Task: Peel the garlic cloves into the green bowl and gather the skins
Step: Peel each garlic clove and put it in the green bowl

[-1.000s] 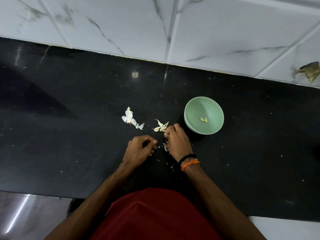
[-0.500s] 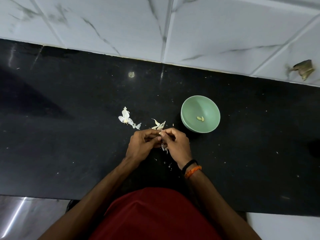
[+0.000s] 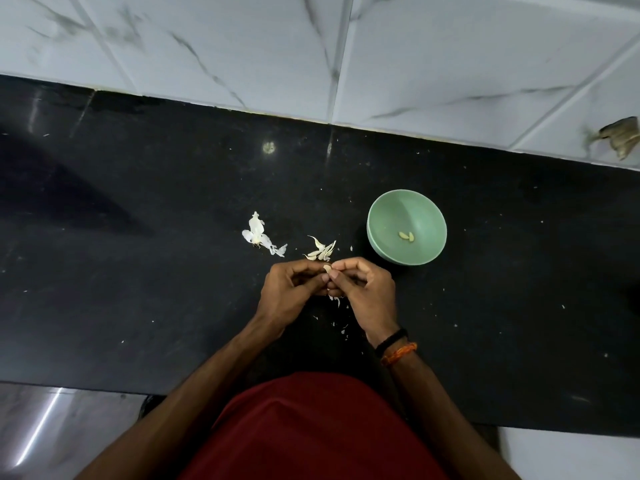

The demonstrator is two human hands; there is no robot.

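A home kitchen: a black stone counter (image 3: 138,271) under the hands' grip, backed by white marble-look wall tiles (image 3: 242,46) beyond.

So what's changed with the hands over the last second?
The left hand and right hand, apart a second ago, have come together and now pinch one garlic clove between them. The green bowl, its two cloves and the skins stayed put.
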